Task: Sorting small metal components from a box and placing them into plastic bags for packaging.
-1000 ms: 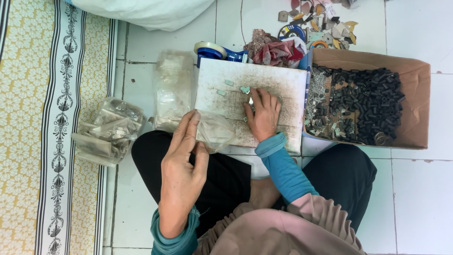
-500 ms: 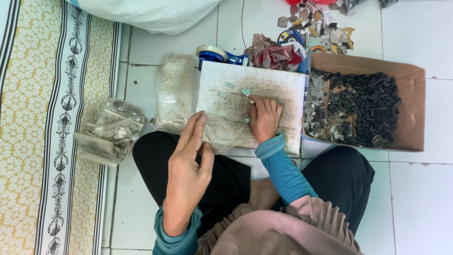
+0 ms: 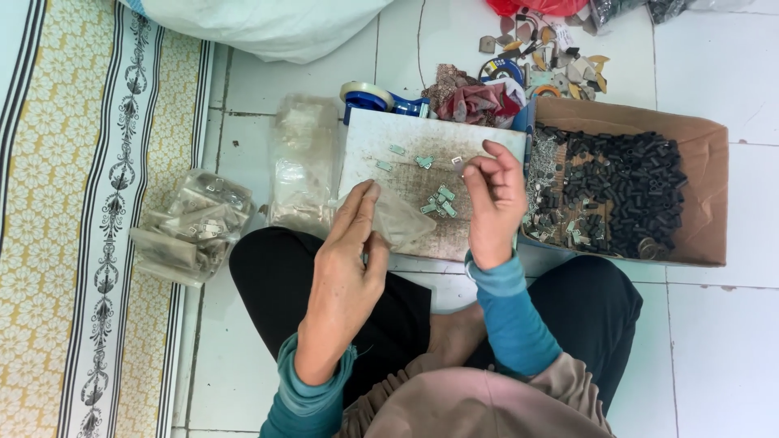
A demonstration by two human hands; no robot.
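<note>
The left hand (image 3: 345, 272) holds a small clear bag (image 3: 399, 223) by its near edge, fingers loosely closed on the film; the right hand (image 3: 492, 203) pinches 1 small metal piece (image 3: 457, 162) at its fingertips over the white board (image 3: 381, 134); more pale pieces (image 3: 438, 201) lie loose on it. A piece could slip past the limp bag mouth and scatter. The board rests on white floor tiles (image 3: 714, 332); a cardboard box (image 3: 706, 195) of black parts sits right, filled bags (image 3: 191, 227) left by a patterned mat (image 3: 89, 203).
</note>
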